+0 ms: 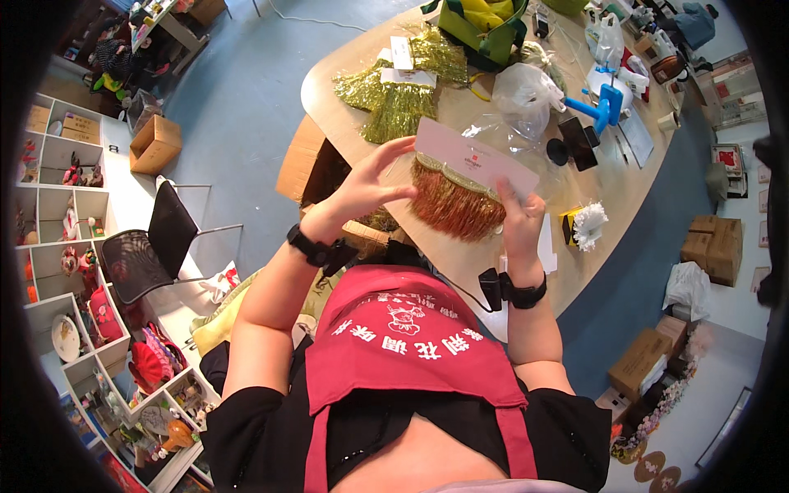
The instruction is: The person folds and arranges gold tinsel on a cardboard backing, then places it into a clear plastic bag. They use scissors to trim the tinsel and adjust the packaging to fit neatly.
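Observation:
A pale card point(468, 161) with a copper-red tinsel fringe point(456, 206) under a gold braided edge is held up over the corner of the table. My right hand point(521, 212) grips the card's lower right end, thumb on its face. My left hand point(376, 179) is at the card's left end, thumb and fingers spread; whether a fingertip touches the card's edge, I cannot tell. Several gold tinsel fringes on white cards point(400, 108) lie on the table beyond. Both wrists wear black straps with small devices.
The wooden table point(592, 185) bears a green bag point(478, 37), plastic bags point(524, 92), a blue clamp-like stand point(601, 108), a phone point(578, 143) and a yellow box of white sticks point(582, 225). Below its left edge is an open cardboard box point(302, 163). A black chair point(154, 240) stands left.

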`<move>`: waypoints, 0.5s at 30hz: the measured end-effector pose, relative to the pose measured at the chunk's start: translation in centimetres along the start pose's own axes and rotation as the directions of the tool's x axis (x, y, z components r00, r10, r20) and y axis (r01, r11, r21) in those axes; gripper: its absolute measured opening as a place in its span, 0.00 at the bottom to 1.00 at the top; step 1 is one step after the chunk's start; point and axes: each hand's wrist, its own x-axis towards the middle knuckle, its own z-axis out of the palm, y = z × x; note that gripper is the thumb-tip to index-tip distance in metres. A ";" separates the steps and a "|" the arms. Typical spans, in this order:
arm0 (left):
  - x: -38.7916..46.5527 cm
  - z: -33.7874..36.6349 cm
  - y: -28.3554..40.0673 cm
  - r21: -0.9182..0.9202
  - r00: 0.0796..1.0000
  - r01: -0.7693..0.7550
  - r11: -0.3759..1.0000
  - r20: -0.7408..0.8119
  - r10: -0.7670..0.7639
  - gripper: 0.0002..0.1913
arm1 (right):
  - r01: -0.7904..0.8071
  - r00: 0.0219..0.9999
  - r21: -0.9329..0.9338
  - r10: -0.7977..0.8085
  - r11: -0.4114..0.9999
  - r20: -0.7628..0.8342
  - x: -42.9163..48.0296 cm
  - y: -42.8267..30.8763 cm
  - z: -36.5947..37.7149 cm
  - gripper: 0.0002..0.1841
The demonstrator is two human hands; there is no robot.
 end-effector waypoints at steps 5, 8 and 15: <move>1.8 1.3 2.0 -0.436 0.993 0.116 0.893 0.037 -0.110 0.30 | -0.071 0.995 0.117 0.078 0.991 -0.059 0.5 -1.2 2.0 0.15; 1.3 0.9 2.5 -0.476 0.995 0.072 0.877 -0.029 -0.097 0.25 | -0.093 0.992 0.133 0.104 0.987 -0.073 0.4 -1.5 3.2 0.15; 0.9 -0.5 1.7 -0.603 0.988 0.050 0.796 -0.085 -0.126 0.21 | 0.235 0.936 -0.062 -0.243 0.970 -0.255 1.1 -2.3 7.6 0.16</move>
